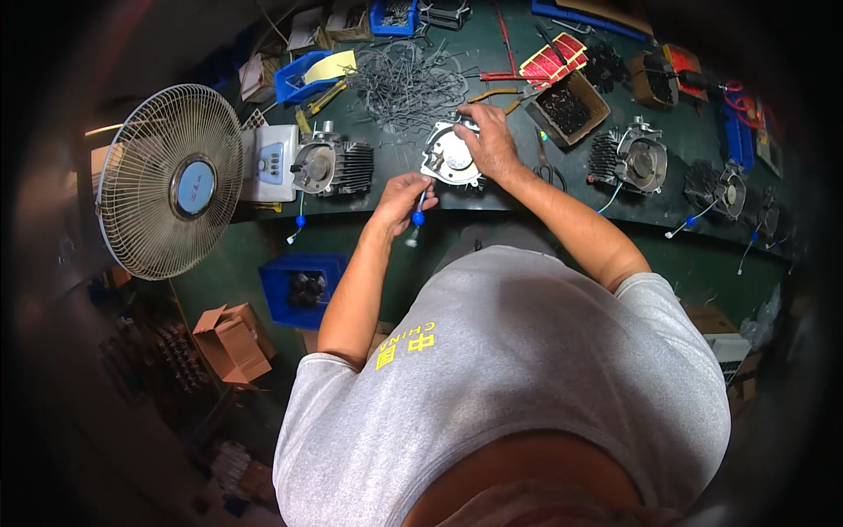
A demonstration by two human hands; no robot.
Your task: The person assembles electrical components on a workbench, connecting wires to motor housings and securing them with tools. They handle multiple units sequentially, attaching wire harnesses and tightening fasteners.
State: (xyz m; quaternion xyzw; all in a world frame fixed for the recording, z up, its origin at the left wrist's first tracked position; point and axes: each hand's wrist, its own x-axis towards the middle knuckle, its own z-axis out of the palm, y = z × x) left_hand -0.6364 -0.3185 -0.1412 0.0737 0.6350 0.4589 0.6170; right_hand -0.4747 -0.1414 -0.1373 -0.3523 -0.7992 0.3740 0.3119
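Note:
In front of me at the bench edge lies a metal housing (455,156) with a round silver face, like the finned ones beside it. My left hand (404,204) is closed at its lower left corner, pinching the cable (422,198) that hangs from it. A blue bead (418,218) sits on that cable, and a pale connector (412,237) ends it. My right hand (492,145) grips the housing's upper right side, fingers bent over the top edge. The palm hides part of that side.
A finned housing (329,167) stands at left, beside a fan (176,180). Another housing (641,162) is at right, with more beyond. Behind lie a heap of black wire pieces (408,83), orange-handled pliers (500,95), a cardboard box (593,114) of small dark parts and scissors (546,167).

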